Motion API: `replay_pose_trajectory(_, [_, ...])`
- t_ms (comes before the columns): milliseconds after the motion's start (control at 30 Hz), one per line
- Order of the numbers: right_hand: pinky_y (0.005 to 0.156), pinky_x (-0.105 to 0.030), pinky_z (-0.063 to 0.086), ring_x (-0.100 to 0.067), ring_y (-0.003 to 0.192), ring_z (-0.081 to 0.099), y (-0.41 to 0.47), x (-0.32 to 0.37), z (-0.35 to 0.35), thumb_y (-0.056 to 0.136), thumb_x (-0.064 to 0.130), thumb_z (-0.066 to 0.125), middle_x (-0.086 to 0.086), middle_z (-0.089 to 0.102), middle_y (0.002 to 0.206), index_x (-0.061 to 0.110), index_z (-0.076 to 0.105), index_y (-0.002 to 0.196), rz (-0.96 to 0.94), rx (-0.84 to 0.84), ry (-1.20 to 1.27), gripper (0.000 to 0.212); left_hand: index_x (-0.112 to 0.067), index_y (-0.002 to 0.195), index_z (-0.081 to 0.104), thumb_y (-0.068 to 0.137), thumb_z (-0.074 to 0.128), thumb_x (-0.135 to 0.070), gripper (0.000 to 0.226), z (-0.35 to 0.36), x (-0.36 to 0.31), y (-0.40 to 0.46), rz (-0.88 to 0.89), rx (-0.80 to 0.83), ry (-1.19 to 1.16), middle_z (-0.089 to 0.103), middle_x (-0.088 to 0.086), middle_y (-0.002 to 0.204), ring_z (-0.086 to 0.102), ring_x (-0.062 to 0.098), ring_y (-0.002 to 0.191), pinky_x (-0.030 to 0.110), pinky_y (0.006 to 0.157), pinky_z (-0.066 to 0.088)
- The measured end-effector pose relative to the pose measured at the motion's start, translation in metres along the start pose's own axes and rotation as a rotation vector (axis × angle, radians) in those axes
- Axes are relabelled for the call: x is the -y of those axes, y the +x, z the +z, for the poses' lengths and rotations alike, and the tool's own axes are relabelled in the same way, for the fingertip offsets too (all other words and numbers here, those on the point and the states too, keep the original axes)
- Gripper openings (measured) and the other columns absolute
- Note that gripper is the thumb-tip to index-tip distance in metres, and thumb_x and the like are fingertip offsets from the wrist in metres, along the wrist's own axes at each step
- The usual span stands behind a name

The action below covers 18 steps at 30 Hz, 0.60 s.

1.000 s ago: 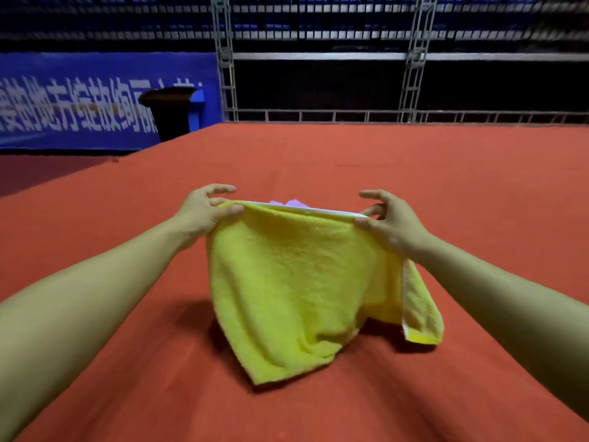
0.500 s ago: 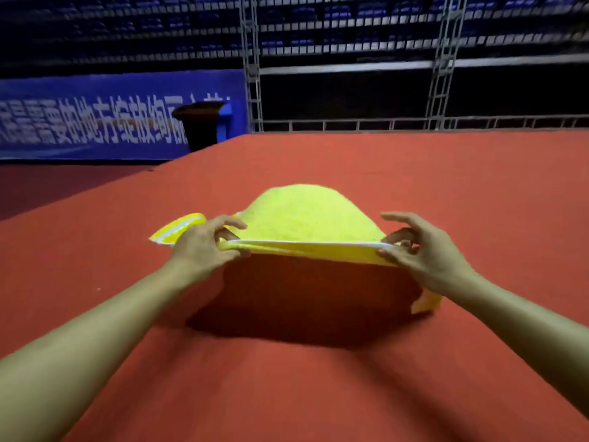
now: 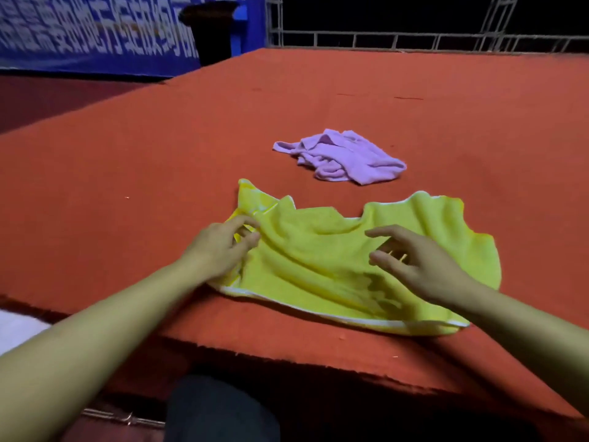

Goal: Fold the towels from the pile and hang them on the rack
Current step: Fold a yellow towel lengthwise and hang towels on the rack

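The red-covered table (image 3: 318,106) carried all items and extended well beyond both hands. The yellow towel (image 3: 334,266) lay rumpled and spread on the table near its front edge, directly beneath and between the hands. The purple towel (image 3: 344,157) lay crumpled in a heap on the table beyond the grip, apart from the yellow towel's far edge. The left hand (image 3: 220,247) pinched the yellow towel's left edge between thumb and fingers. The right hand (image 3: 411,263) was above the towel's right half with fingers spread and loosely bent, gripping nothing; contact with the cloth could not be determined.
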State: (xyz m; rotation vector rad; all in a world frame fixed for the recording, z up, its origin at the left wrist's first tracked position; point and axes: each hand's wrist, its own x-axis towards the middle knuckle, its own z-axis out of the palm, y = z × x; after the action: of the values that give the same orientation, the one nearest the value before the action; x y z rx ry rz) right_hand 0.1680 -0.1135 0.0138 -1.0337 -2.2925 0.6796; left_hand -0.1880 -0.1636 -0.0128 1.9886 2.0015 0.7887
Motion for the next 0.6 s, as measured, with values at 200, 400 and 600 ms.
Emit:
replay_pose_trajectory(200, [0.077, -0.031, 0.050, -0.009, 0.072, 0.065, 0.078, 0.015, 0.048, 0.090, 0.022, 0.067, 0.019, 0.065, 0.086, 0.025, 0.059, 0.123, -0.032, 0.026, -0.072, 0.034, -0.019, 0.130, 0.050, 0.095, 0.055, -0.034, 0.039, 0.004, 0.049, 0.020, -0.337, -0.083, 0.301, 0.063, 0.007, 0.123, 0.055, 0.036, 0.113, 0.043, 0.093, 0.046])
replay_pose_trajectory(400, [0.084, -0.037, 0.046, -0.022, 0.097, 0.057, 0.169, 0.032, 0.115, 0.091, 0.027, 0.062, 0.014, 0.067, 0.100, 0.023, 0.052, 0.132, -0.138, -0.027, -0.203, 0.042, -0.018, 0.135, 0.043, 0.094, 0.048, -0.057, 0.056, 0.012, 0.049, 0.010, -0.409, -0.069, 0.422, 0.061, 0.012, 0.122, 0.058, 0.037, 0.112, 0.043, 0.087, 0.046])
replay_pose_trajectory(600, [0.095, -0.042, 0.045, -0.028, 0.112, 0.052, 0.231, 0.040, 0.164, 0.091, 0.031, 0.060, 0.004, 0.067, 0.111, 0.020, 0.047, 0.136, -0.062, -0.006, -0.215, 0.048, -0.027, 0.136, 0.039, 0.092, 0.046, -0.063, 0.057, -0.002, 0.068, -0.003, -0.515, -0.067, 0.274, 0.065, 0.015, 0.118, 0.058, 0.042, 0.112, 0.045, 0.091, 0.046])
